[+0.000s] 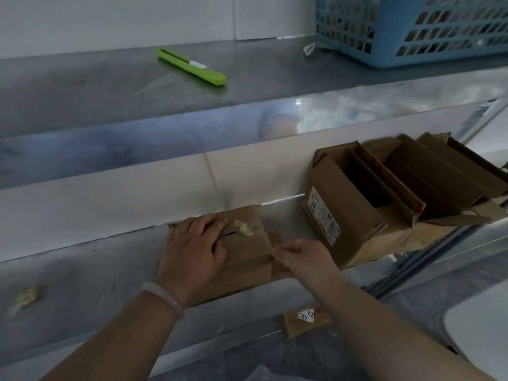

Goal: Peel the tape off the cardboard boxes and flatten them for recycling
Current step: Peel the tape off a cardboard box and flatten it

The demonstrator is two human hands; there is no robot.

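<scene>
A small brown cardboard box [244, 259] lies on the lower steel shelf [82, 273] in front of me. My left hand [195, 248] rests flat on its top, fingers spread near the centre seam. A crumpled bit of tape [243, 228] sticks up from that seam. My right hand [302, 257] pinches at the box's right edge, where a strip of tape or flap edge [275, 240] stands off. To the right stands a pile of opened boxes [384, 193], one with a white label.
A green box cutter [192, 66] lies on the upper steel shelf. A blue plastic basket [412, 28] stands at the back right. A wad of peeled tape [27, 295] lies at the left. A cardboard scrap with a label [305, 320] lies below the shelf.
</scene>
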